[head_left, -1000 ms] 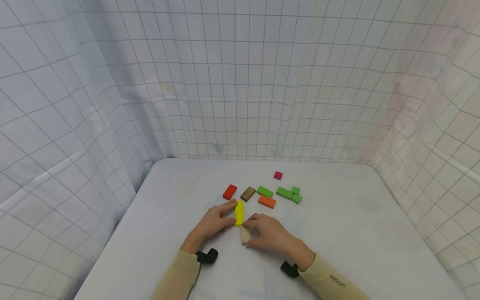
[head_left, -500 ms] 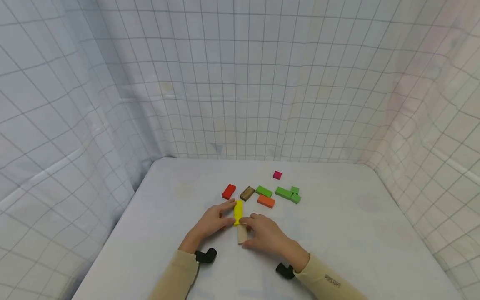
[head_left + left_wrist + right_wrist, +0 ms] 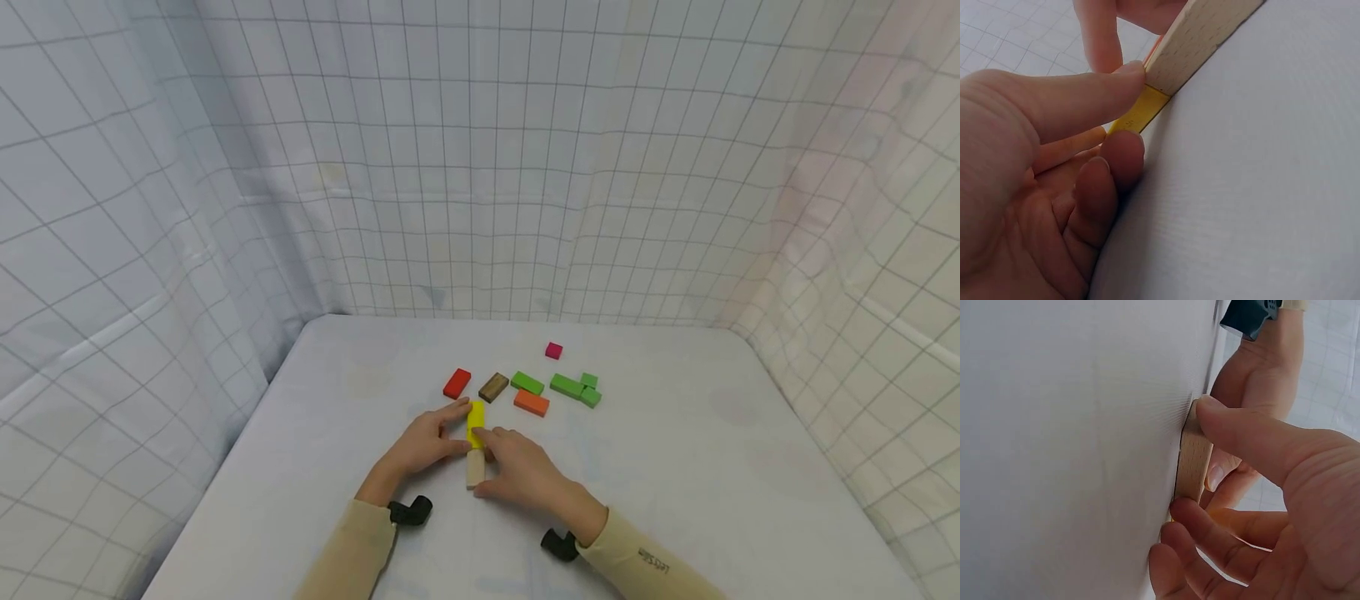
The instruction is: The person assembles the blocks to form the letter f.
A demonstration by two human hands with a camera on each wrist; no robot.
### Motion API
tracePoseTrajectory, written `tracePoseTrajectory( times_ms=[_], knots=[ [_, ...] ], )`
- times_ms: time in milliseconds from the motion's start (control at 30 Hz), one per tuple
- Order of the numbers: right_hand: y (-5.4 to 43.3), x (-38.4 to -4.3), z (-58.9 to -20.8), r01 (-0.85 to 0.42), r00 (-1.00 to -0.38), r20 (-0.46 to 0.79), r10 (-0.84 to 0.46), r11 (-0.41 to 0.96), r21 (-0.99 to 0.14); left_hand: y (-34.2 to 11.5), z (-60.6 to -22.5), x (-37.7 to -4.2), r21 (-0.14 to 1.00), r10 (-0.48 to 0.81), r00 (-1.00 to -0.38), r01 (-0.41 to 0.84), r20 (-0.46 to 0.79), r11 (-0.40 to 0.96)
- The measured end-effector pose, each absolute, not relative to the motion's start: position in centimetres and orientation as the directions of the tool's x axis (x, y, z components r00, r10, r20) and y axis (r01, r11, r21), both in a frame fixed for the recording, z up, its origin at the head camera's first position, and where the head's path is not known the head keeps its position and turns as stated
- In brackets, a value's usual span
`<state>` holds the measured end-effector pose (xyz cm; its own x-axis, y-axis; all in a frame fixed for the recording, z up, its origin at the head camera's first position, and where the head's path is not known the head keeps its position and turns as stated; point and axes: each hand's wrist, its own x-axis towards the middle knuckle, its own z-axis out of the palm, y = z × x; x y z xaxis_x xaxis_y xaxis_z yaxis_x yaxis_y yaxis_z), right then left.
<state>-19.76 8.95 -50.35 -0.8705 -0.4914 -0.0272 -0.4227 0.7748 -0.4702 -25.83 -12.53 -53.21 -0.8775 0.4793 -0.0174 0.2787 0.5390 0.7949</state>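
Observation:
A yellow block (image 3: 476,413) and a pale wooden block (image 3: 476,472) lie end to end on the table, in one straight line. My left hand (image 3: 422,443) holds the yellow block from its left side, thumb at the near end and a finger at the far end. In the left wrist view that thumb tip lies right at the joint with the pale wooden block (image 3: 1207,37). My right hand (image 3: 527,472) grips the pale block lengthwise, thumb at its near end. Its index finger reaches over the yellow block. The right wrist view shows the pale block (image 3: 1194,464) between thumb and fingers.
Behind the hands lie a red block (image 3: 457,383), a brown block (image 3: 494,387), a green block (image 3: 527,382) and an orange block (image 3: 532,402). Further right, a longer green block (image 3: 566,386) adjoins two small green cubes (image 3: 590,397). A magenta cube (image 3: 553,351) sits farthest back.
My right hand has slid the pale block left, from offset and slightly angled to straight in line with the yellow block. The left hand has stayed almost in place on the yellow block.

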Motion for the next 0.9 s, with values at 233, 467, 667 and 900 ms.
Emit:
tracePoseTrajectory(
  times_ms=[233,467,667,900],
  knots=[
    [9.14,-19.88,-50.46,-0.405,-0.875,-0.042,-0.483,0.776,-0.483,-12.68,-53.49,-25.80,0.791,0.482,-0.876,0.294,-0.002,0.537],
    [9.22,-20.00,-50.50,-0.415,-0.872,-0.024,-0.488,0.765,-0.493,-12.70,-53.60,-25.85,0.784,0.469,-0.883,0.281,-0.015,0.554],
    [9.18,-19.95,-50.28,-0.422,-0.871,-0.016,-0.491,0.764,-0.488,-12.66,-53.51,-25.86,0.779,0.458,-0.889,0.273,-0.020,0.564],
    [9.29,-19.83,-50.11,-0.423,-0.868,-0.024,-0.496,0.764,-0.487,-12.63,-53.33,-25.82,0.789,0.463,-0.886,0.267,-0.025,0.553]
  ],
)
